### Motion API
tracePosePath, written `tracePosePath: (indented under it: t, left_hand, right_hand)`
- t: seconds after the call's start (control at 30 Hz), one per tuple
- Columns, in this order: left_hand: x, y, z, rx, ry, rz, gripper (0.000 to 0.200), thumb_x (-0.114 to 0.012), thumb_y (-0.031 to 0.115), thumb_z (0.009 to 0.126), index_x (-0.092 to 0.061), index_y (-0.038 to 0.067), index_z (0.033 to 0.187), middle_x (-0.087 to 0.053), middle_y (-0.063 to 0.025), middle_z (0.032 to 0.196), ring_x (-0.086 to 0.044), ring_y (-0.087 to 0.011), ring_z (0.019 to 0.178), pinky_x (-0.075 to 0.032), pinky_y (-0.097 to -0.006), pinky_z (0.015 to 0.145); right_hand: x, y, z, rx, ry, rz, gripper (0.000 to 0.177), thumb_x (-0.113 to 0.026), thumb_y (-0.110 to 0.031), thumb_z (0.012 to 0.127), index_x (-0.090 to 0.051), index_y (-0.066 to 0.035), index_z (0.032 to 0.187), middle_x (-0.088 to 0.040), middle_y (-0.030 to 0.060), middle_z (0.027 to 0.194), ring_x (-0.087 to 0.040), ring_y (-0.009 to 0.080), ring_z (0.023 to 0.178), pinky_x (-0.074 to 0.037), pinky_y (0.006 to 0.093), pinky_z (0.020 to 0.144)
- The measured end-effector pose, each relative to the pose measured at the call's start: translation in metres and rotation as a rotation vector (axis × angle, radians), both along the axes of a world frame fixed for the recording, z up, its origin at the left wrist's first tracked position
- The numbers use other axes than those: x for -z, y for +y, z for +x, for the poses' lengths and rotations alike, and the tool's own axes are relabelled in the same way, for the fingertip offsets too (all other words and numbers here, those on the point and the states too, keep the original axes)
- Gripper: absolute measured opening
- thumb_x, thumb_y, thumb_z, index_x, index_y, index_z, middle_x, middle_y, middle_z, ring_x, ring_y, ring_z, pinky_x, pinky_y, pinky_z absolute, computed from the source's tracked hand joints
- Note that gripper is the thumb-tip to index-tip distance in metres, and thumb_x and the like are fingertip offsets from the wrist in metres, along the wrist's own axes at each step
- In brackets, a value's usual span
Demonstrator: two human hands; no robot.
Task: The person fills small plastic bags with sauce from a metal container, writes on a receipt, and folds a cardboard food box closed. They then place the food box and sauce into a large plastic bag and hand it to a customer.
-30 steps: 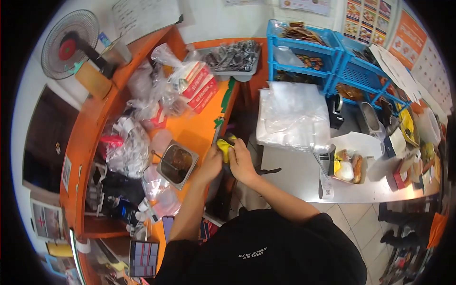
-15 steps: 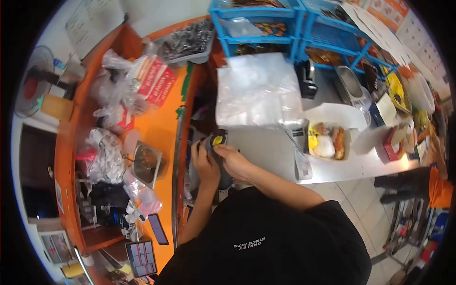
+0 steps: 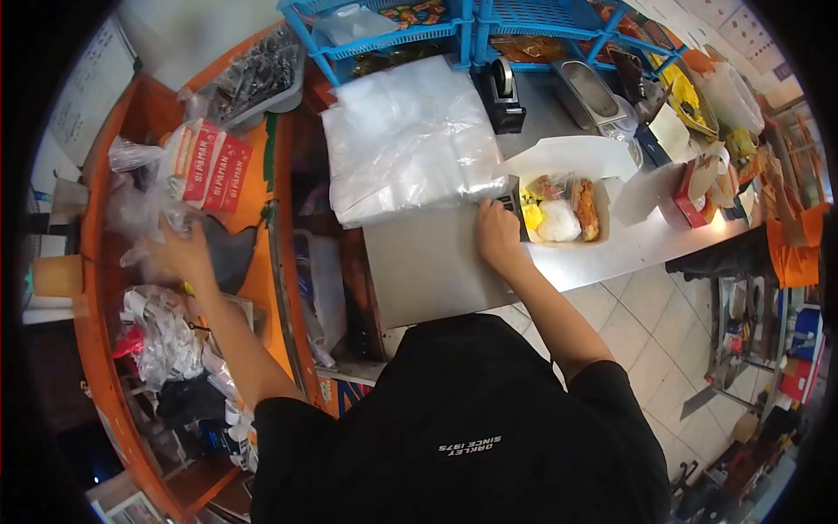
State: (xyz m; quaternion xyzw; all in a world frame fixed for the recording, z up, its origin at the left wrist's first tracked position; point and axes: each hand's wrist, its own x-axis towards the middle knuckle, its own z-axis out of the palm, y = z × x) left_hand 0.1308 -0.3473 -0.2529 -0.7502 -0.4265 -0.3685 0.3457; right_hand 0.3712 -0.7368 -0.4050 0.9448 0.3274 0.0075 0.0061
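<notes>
Left hand [image 3: 181,251]: fingers in the loose clear bags [image 3: 150,199] on the orange table [image 3: 258,150]. Can't tell if it grips or just touches. Dark grey item [image 3: 234,255] lies by its wrist; type unclear.

Right hand [image 3: 500,234]: fingers curled, tips at the printed slip [image 3: 506,203] by the food box. Can't tell if it's pinched. Slip print too small to read.

Labels: red-and-white cartons [image 3: 209,170] at the loose bags read "SI PAMAN", repeated. Black shirt [image 3: 463,393] back print: "OAKLEY SINCE 1975".

Containers:
- Food box [image 3: 572,157] on the steel table [image 3: 428,271], lid open: white rice-like mound [image 3: 559,220], browned fried piece [image 3: 587,210], yellow piece [image 3: 531,216], clear packet behind.
- Grey tray [image 3: 284,102], far end of orange table: dark items in clear wrap.
- Blue racks [image 3: 384,39]: clear bag, colorful packets above; brownish packets in lower tiers.
- Steel container [image 3: 587,94] right of the black tape dispenser [image 3: 504,105].

Flat stack of clear bags [image 3: 410,140] on steel table, left of dispenser.
</notes>
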Motion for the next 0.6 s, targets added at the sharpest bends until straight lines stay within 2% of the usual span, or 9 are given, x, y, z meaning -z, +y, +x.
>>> tracePosePath:
  t: [0.03, 0.07, 0.13, 0.2, 0.27, 0.37, 0.47, 0.5, 0.6]
  left_hand:
    - [0.005, -0.016, 0.008, 0.199, -0.084, 0.016, 0.043, -0.072, 0.029, 0.073, -0.060, -0.002, 0.101, -0.062, -0.0161, 0.102, -0.058, -0.0315, 0.094, -0.044, -0.0389, 0.082]
    - [0.015, -0.047, 0.024, 0.196, -0.085, -0.004, 0.043, -0.072, 0.029, 0.073, -0.060, -0.002, 0.101, -0.062, -0.0161, 0.102, -0.058, -0.0315, 0.094, -0.044, -0.0389, 0.082]
    - [0.035, -0.141, 0.066, 0.688, -0.612, -0.853, 0.024, -0.069, 0.016, 0.076, -0.064, 0.002, 0.095, -0.062, -0.0133, 0.092, -0.058, -0.0276, 0.088, -0.045, -0.0375, 0.081]
    - [0.079, -0.211, 0.090, 1.122, -0.252, -1.049, 0.020, -0.069, 0.014, 0.075, -0.064, 0.003, 0.091, -0.063, -0.0132, 0.093, -0.058, -0.0298, 0.090, -0.045, -0.0396, 0.082]
    - [0.121, -0.273, 0.122, 1.377, 0.062, -1.236, 0.027, -0.067, 0.018, 0.076, -0.062, 0.004, 0.099, -0.061, -0.0132, 0.102, -0.053, -0.0306, 0.103, -0.040, -0.0408, 0.092]
    - [0.162, -0.323, 0.155, 1.444, 0.158, -1.263, 0.044, -0.068, 0.025, 0.076, -0.057, 0.005, 0.114, -0.054, -0.0140, 0.118, -0.045, -0.0305, 0.119, -0.032, -0.0439, 0.102]
    - [0.175, -0.332, 0.172, 1.328, 0.257, -1.153, 0.057, -0.070, 0.031, 0.074, -0.052, 0.007, 0.123, -0.047, -0.0134, 0.127, -0.034, -0.0311, 0.128, -0.020, -0.0492, 0.109]
    - [0.178, -0.326, 0.170, 1.317, 0.334, -1.158, 0.061, -0.071, 0.033, 0.073, -0.051, 0.008, 0.124, -0.045, -0.0133, 0.129, -0.031, -0.0315, 0.131, -0.016, -0.0514, 0.110]
    - [0.170, -0.311, 0.150, 1.251, 0.502, -1.205, 0.068, -0.073, 0.038, 0.069, -0.050, 0.011, 0.127, -0.043, -0.0118, 0.132, -0.028, -0.0318, 0.133, -0.011, -0.0553, 0.111]
  right_hand:
    - [-0.005, -0.006, -0.002, -0.027, 0.006, 0.060, 0.007, -0.058, -0.008, 0.080, -0.058, -0.002, 0.082, -0.061, 0.0126, 0.080, -0.065, 0.0226, 0.072, -0.050, 0.0309, 0.056]
    - [-0.025, -0.013, -0.006, -0.029, 0.008, 0.039, 0.007, -0.058, -0.008, 0.080, -0.058, -0.002, 0.082, -0.061, 0.0126, 0.080, -0.065, 0.0226, 0.072, -0.050, 0.0309, 0.056]
    - [-0.074, -0.032, -0.019, -0.067, 0.260, 0.591, 0.008, -0.055, -0.006, 0.079, -0.054, -0.001, 0.072, -0.058, 0.0083, 0.072, -0.061, 0.0179, 0.066, -0.045, 0.0306, 0.053]
    - [-0.079, -0.067, -0.025, 0.013, 0.385, 0.946, 0.020, -0.051, -0.014, 0.083, -0.049, -0.001, 0.067, -0.051, 0.0050, 0.065, -0.052, 0.0145, 0.060, -0.038, 0.0290, 0.050]
    - [-0.089, -0.095, -0.030, 0.183, 0.669, 1.244, 0.039, -0.042, -0.034, 0.090, -0.049, -0.003, 0.069, -0.047, 0.0038, 0.064, -0.046, 0.0121, 0.057, -0.033, 0.0252, 0.048]
    - [-0.078, -0.136, -0.034, 0.378, 0.906, 1.197, 0.066, -0.017, -0.054, 0.095, -0.054, -0.001, 0.080, -0.055, 0.0072, 0.064, -0.052, 0.0128, 0.052, -0.035, 0.0238, 0.045]
    - [-0.064, -0.153, -0.041, 0.524, 0.984, 1.213, 0.075, -0.014, -0.056, 0.095, -0.058, 0.004, 0.091, -0.059, 0.0109, 0.065, -0.058, 0.0174, 0.055, -0.042, 0.0255, 0.048]
    - [-0.052, -0.153, -0.042, 0.530, 0.960, 1.242, 0.079, -0.013, -0.057, 0.095, -0.059, 0.007, 0.100, -0.062, 0.0138, 0.070, -0.063, 0.0207, 0.062, -0.049, 0.0287, 0.056]
    - [-0.030, -0.137, -0.043, 0.465, 0.961, 1.266, 0.037, -0.045, -0.029, 0.096, -0.058, 0.005, 0.101, -0.063, 0.0119, 0.078, -0.062, 0.0179, 0.068, -0.051, 0.0288, 0.062]
